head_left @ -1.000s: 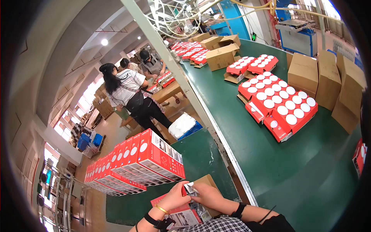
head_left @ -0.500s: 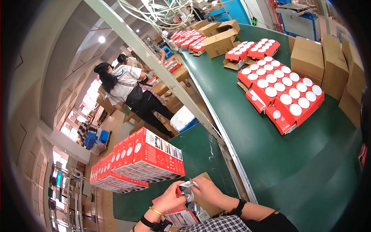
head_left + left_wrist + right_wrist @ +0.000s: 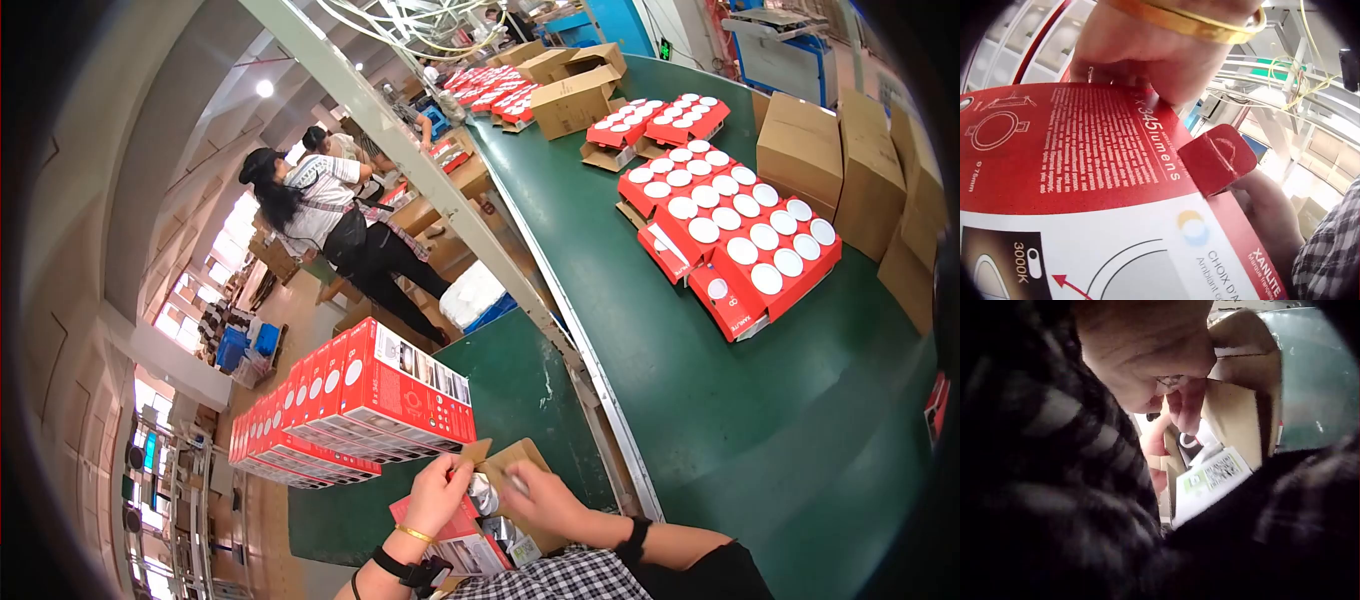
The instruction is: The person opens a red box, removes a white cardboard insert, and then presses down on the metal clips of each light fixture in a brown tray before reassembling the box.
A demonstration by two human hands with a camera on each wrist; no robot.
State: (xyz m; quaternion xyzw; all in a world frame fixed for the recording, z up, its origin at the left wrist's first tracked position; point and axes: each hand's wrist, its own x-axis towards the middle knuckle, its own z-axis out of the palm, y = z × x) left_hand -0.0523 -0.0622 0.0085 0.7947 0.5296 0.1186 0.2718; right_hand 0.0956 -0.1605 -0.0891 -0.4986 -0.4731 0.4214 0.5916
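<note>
An open red and white light-fixture box [image 3: 468, 538] lies in front of me, its brown cardboard flap [image 3: 528, 457] raised. My left hand [image 3: 437, 497] grips its upper edge beside a small brown flap; the left wrist view shows the printed red panel [image 3: 1104, 140] below that hand [image 3: 1147, 56]. Silver-wrapped pieces [image 3: 484, 494] show inside the opening. My right hand [image 3: 542, 500], blurred, is over the opening. In the right wrist view its bent fingers [image 3: 1186, 409] point down beside a white leaflet with a QR code [image 3: 1213, 481]; I cannot tell whether they hold anything.
A row of red boxes [image 3: 400, 390] stands beyond my left hand on the green table [image 3: 520, 365]. A metal post [image 3: 430, 190] rises between it and the larger green table [image 3: 600, 330], which bears red cartons with white discs [image 3: 735, 230] and brown cartons [image 3: 800, 150]. People work further back.
The right hand has shifted from the box's upper edge to over the opening. A brown flap now stands up by the left hand, where white and silver showed earlier. The left hand keeps its grip.
</note>
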